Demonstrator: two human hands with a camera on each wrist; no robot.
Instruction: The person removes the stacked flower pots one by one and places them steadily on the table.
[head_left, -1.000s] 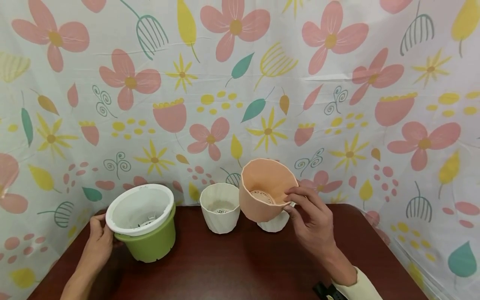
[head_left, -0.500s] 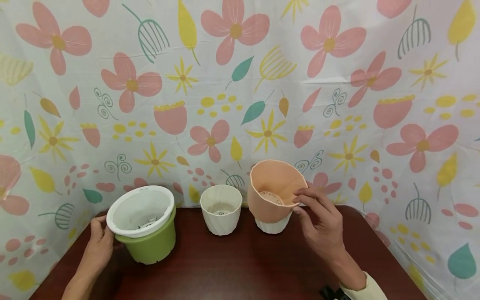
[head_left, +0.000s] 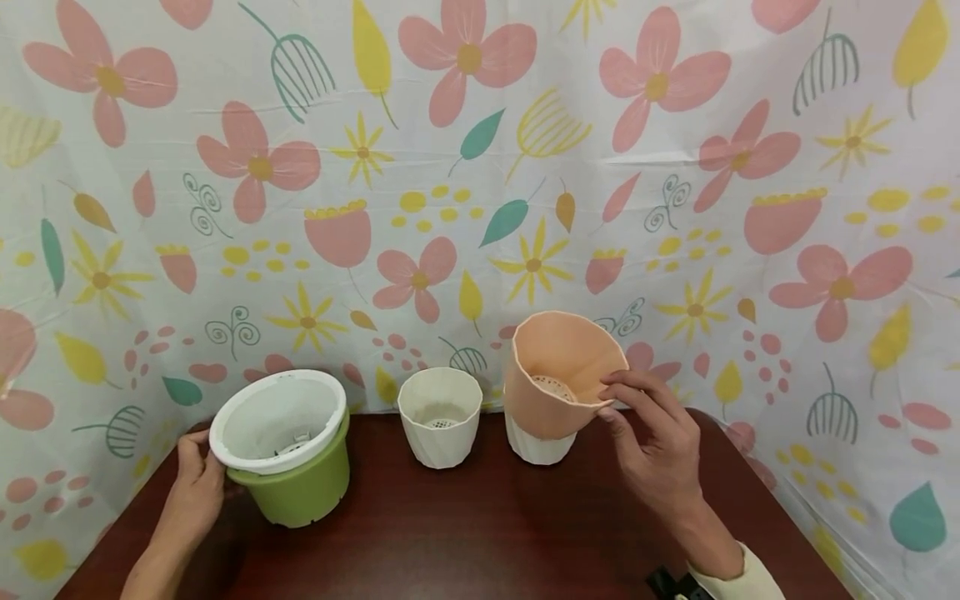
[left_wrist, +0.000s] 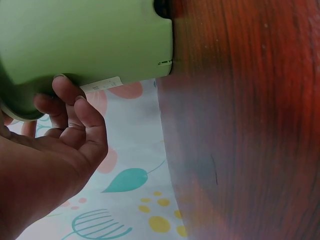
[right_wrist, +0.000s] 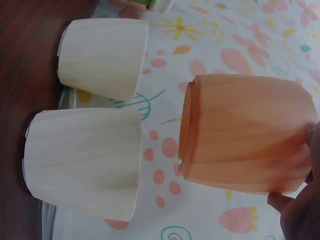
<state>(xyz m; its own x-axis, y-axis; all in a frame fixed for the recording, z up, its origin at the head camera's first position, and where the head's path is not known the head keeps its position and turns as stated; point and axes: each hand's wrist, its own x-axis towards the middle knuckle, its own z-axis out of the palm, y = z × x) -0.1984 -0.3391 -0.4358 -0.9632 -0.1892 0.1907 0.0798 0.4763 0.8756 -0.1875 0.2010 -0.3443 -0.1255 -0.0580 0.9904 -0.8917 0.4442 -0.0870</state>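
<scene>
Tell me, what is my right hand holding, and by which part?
Your right hand pinches the peach pot by the right side of its rim.

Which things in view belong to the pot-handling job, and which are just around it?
Likely in the job:
orange pot, in the right grip
green pot, touched by the left grip
large white pot, nested in it
left small white pot
right small white pot

Just around it:
table
floral cloth
</scene>
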